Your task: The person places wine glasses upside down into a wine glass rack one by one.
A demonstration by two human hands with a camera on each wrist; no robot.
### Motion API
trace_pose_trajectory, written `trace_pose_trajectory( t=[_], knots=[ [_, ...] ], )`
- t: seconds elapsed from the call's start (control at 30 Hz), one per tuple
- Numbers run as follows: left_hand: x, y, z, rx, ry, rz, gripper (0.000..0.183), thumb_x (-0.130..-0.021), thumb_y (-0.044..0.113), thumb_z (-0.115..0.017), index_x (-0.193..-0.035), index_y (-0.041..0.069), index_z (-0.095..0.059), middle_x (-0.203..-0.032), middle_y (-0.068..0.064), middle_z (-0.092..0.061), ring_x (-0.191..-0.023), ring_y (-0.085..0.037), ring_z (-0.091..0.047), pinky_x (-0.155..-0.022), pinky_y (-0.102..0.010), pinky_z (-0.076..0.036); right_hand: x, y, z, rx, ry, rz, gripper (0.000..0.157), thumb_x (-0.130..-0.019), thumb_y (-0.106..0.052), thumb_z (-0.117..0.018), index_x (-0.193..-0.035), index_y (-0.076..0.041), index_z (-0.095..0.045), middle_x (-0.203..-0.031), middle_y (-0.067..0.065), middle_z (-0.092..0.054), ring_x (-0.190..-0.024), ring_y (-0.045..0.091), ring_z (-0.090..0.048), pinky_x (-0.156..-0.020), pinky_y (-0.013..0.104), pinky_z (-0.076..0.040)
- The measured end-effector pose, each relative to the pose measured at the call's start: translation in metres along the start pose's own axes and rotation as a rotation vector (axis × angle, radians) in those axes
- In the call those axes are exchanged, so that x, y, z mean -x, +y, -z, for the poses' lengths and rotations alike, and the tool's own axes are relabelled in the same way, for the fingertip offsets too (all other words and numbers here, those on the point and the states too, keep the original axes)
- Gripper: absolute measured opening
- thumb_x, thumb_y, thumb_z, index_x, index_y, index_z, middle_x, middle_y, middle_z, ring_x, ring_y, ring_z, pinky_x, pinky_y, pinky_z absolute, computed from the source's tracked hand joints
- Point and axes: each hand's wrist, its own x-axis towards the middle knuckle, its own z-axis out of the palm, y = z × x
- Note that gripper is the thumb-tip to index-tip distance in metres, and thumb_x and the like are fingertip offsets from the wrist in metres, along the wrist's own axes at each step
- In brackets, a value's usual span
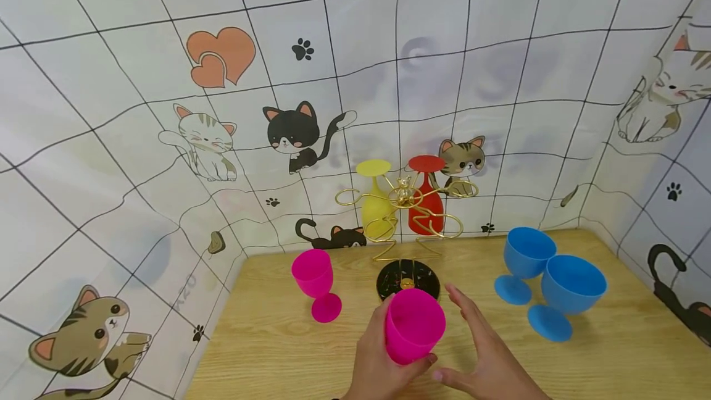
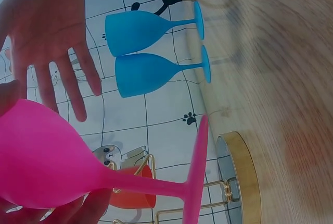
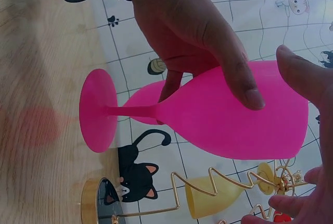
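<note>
A pink wine goblet [image 1: 413, 329] is gripped by its bowl in my left hand [image 1: 374, 357], upright and lifted off the table, as the right wrist view shows. My right hand [image 1: 486, 357] is spread just to the right of that goblet, its fingers apart and holding nothing. In the left wrist view the goblet's stem and foot [image 2: 195, 177] stick out below the bowl. Behind the hands stands a gold wire glass rack [image 1: 408, 196] on a round black base [image 1: 408, 279]. From it hang a yellow goblet [image 1: 378, 212] and a red goblet [image 1: 426, 208], both upside down.
Another pink goblet [image 1: 313, 273] stands on the wooden table [image 1: 266, 350] to the left. Two blue goblets [image 1: 528, 252] stand close together at the right. Walls covered in a cat-patterned sheet [image 1: 366, 91] border the table at the back and both sides.
</note>
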Motion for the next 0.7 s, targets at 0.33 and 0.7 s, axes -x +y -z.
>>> trace_pose_trajectory(
  t=[0.33,0.7],
  knots=[
    [0.003,-0.002,-0.008,-0.113,-0.016,-0.035,0.097,-0.072,0.054,-0.082,-0.150,0.028,-0.030,-0.134,0.007,-0.056,-0.114,-0.014,-0.061,-0.087,-0.029,-0.058,-0.005,0.001,-0.006,0.017,0.015,0.064,0.111,-0.073,-0.035,-0.085,-0.156,-0.039,-0.011,-0.157,-0.001,-0.034,-0.135,0.031,-0.045,-0.094,0.045,-0.054],
    [0.006,0.001,-0.018,0.033,-0.034,0.090,0.094,-0.072,0.054,-0.082,-0.147,0.026,-0.034,-0.137,0.007,-0.054,-0.117,-0.012,-0.057,-0.092,-0.028,-0.056,-0.007,-0.003,-0.009,-0.069,-0.047,-0.045,0.104,-0.075,-0.041,-0.083,-0.155,-0.031,-0.018,-0.156,0.004,-0.037,-0.134,0.033,-0.046,-0.093,0.048,-0.055]
  ],
)
